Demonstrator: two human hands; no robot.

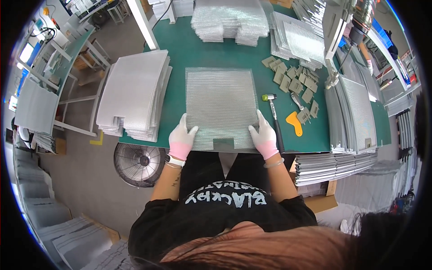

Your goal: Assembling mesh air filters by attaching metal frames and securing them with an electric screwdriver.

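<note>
A silver mesh filter panel lies flat on the green table in front of me, with a small dark tab at its near edge. My left hand, in a white and pink glove, grips the panel's near left corner. My right hand, gloved the same way, grips the near right corner. Both thumbs rest on top of the mesh.
A stack of mesh panels sits at the left, more piles at the back and framed panels at the right. A hammer, an orange scraper and several small grey clips lie right of the panel. A fan stands on the floor.
</note>
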